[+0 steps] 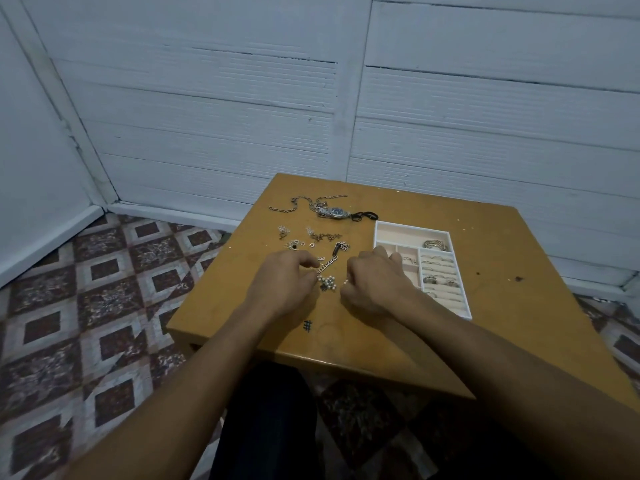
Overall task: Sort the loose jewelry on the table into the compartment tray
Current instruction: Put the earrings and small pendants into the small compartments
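Loose jewelry lies on the wooden table. A pearl cluster sits between my two hands, with a short silver chain just behind it. My left hand has curled fingers, and its thumb and forefinger close on the cluster's left edge. My right hand is curled too and pinches a small silver bit at its fingertips. The white compartment tray stands right of my right hand. Rings fill its slotted rows and bangles lie in one cell.
At the table's far side lie a wristwatch, a long link chain and a black cord. Small earrings, heart charms and a dark pendant are scattered before them. A wall stands close behind the table.
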